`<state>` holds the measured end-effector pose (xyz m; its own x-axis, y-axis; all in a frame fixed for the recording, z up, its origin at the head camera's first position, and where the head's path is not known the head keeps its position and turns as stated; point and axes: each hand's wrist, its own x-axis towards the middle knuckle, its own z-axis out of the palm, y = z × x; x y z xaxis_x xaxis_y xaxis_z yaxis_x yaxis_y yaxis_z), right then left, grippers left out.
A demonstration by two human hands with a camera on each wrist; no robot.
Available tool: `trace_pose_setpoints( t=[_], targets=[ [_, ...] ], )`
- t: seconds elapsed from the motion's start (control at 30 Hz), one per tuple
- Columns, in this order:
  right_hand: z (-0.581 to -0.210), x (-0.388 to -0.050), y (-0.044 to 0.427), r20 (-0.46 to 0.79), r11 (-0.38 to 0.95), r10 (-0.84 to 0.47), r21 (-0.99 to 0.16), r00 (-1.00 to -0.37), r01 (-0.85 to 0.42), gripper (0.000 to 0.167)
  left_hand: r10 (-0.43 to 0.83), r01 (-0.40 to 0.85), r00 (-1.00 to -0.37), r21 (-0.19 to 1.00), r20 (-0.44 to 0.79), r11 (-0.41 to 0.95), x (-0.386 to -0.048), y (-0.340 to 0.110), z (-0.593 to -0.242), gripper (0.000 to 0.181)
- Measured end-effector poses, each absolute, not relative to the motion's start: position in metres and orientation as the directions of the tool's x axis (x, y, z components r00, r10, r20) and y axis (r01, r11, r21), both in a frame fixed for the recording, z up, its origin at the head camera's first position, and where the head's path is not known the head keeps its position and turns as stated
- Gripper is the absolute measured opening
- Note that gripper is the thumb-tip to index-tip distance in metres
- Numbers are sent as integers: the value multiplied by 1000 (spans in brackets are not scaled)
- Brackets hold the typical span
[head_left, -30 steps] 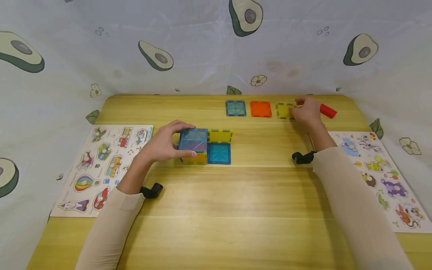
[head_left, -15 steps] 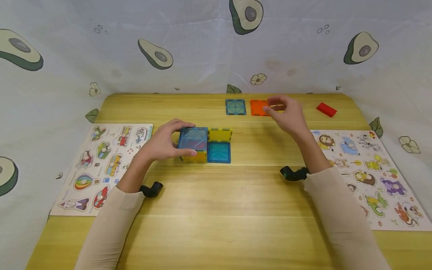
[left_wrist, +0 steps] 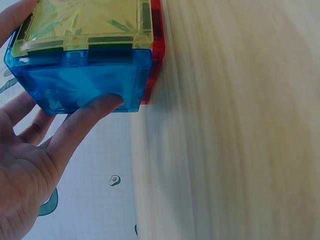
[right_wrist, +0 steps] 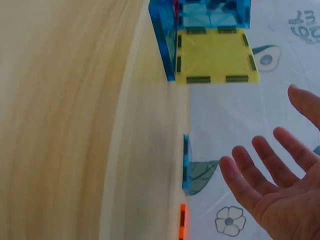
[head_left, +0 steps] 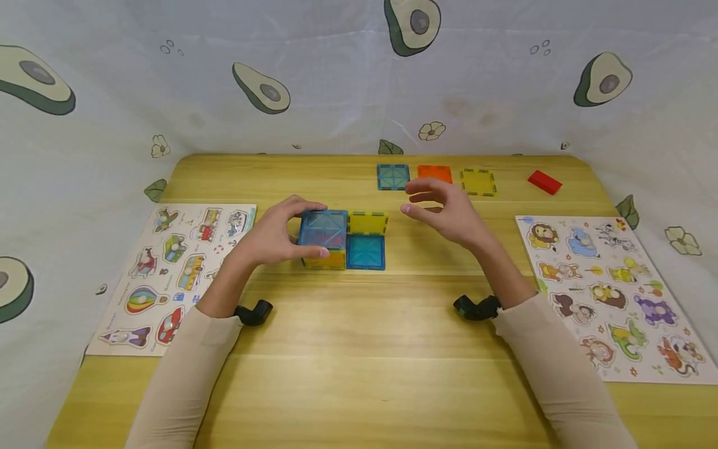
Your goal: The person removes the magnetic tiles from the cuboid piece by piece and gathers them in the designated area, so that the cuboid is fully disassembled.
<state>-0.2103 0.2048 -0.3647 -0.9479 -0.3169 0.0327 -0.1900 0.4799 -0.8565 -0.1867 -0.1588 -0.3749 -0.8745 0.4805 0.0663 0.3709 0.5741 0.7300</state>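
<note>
My left hand [head_left: 273, 236] grips a cube of see-through magnetic tiles [head_left: 323, 232], thumb on the near side and fingers on the far side. Blue, yellow and red faces show on the cube [left_wrist: 82, 75] in the left wrist view. Against its right side, a blue magnetic tile [head_left: 366, 252] lies flat on the table, and a yellow magnetic tile [head_left: 368, 222] stands upright along that tile's far edge. My right hand [head_left: 445, 212] hovers to the right of the standing tile, apart from it. Its fingers [right_wrist: 242, 162] are spread and loosely bent, holding nothing.
Along the back of the wooden table [head_left: 359, 349] lie a light blue tile [head_left: 393, 177], an orange tile [head_left: 435, 174] and a yellow tile [head_left: 478, 182]. A red block [head_left: 545, 182] lies farther right. Picture puzzle boards flank the work, vehicles [head_left: 134, 315] left and animals [head_left: 614, 312] right.
My right hand has come left and nearer from the yellow tile in the back row, passing in front of the orange one. My left hand keeps its hold on the cube.
</note>
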Motion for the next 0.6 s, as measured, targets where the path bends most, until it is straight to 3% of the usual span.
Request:
trace_pose_setpoints(
  t=[0.6],
  targets=[
    [-381, -203, 179, 25, 380, -406, -905, -914, -194, 46, 481, 363, -875, 734, 57, 574, -187, -159, -375, 78]
  ],
)
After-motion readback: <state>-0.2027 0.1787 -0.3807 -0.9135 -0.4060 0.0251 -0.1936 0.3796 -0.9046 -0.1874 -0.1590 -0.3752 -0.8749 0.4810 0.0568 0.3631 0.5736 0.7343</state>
